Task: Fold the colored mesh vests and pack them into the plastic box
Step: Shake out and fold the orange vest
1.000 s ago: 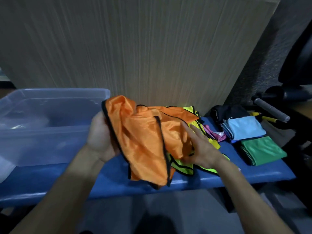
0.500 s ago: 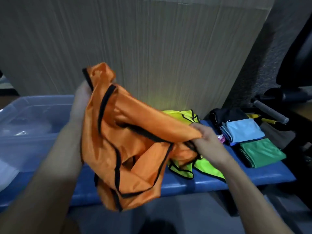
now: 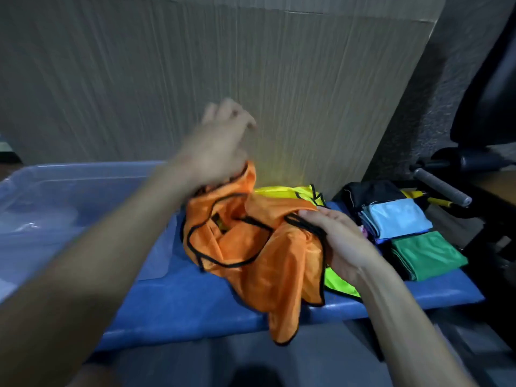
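An orange mesh vest (image 3: 265, 261) with black trim lies crumpled on the blue bench (image 3: 181, 303), one end hanging over the front edge. My right hand (image 3: 340, 244) grips its black-trimmed edge on the right side. My left hand (image 3: 220, 143) is raised and blurred just above the vest's peaked top; its fingers are curled and show no cloth, while its underside meets the fabric. A yellow mesh vest (image 3: 290, 191) lies under and behind the orange one. The clear plastic box (image 3: 83, 166) stands at the left.
Folded cloths sit at the bench's right end: light blue (image 3: 396, 216), green (image 3: 427, 255), black (image 3: 371, 191). A grey-handled tool (image 3: 441, 188) lies beyond them. A tall panel (image 3: 251, 79) stands close behind the bench.
The orange vest, held up high by my left hand before, has come down onto the bench. My left hand swung right and is above the vest's top. My right hand kept its grip.
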Tool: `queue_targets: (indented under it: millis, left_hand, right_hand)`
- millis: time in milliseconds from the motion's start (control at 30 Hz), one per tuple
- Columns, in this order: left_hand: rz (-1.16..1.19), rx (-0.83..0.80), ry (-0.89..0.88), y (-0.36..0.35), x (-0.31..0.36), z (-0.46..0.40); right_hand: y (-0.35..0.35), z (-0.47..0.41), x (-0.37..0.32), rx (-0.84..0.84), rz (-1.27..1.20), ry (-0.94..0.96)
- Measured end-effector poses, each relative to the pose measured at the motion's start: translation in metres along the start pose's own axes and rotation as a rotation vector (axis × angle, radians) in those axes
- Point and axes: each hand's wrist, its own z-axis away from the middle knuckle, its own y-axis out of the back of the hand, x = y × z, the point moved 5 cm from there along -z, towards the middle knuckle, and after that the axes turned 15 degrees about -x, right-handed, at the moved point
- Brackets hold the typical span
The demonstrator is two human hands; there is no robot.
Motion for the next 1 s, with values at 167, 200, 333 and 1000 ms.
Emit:
queue_targets:
  millis: [167, 200, 333, 1000]
  left_hand:
    - [0.549, -0.557, -0.145, -0.078, 0.059, 0.084]
    - [0.578, -0.543, -0.072, -0.092, 0.058, 0.091]
    - [0.474, -0.165, 0.178, -0.11, 0.051, 0.099]
    - [0.607, 0.062, 0.104, -0.108, 0.041, 0.098]
  right_hand:
    - [-0.017, -0.014, 0.006, -0.062, 0.012, 0.004]
    - [-0.019, -0.015, 0.009, -0.085, 0.029, 0.009]
    - [-0.028, -0.016, 0.016, -0.07, 0.126, 0.049]
    - [-0.039, -0.012, 0.009, 0.009, 0.405, 0.229]
